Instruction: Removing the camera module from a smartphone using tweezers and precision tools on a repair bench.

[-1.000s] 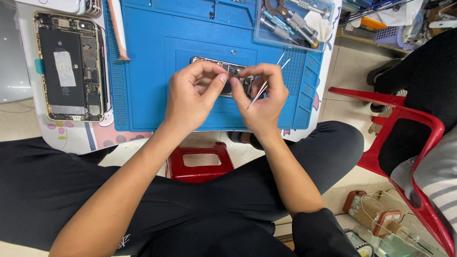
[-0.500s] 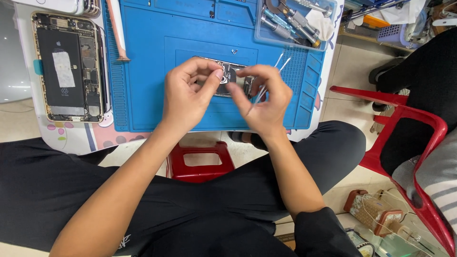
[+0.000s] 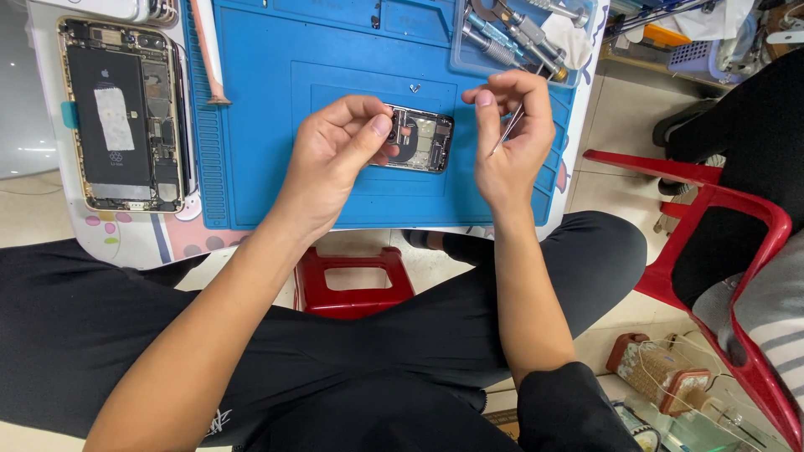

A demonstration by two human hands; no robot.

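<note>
At the far left an opened gold phone (image 3: pixel 121 113) lies untouched, as before. On the blue silicone work mat (image 3: pixel 285 125), the left hand (image 3: pixel 339 151) still pinches the small dark phone housing (image 3: pixel 419 140) by its left end, thumb on top. The right hand (image 3: pixel 512 138) has lifted off the housing and now hovers just right of it, fingers curled around thin metal tweezers (image 3: pixel 507 134).

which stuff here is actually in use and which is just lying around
In use:
left hand on small opened phone body
right hand pinching thin metal tweezers
blue rubber work mat

Lying about:
gold opened phone
clear tray of screwdrivers
orange pry stick
</note>
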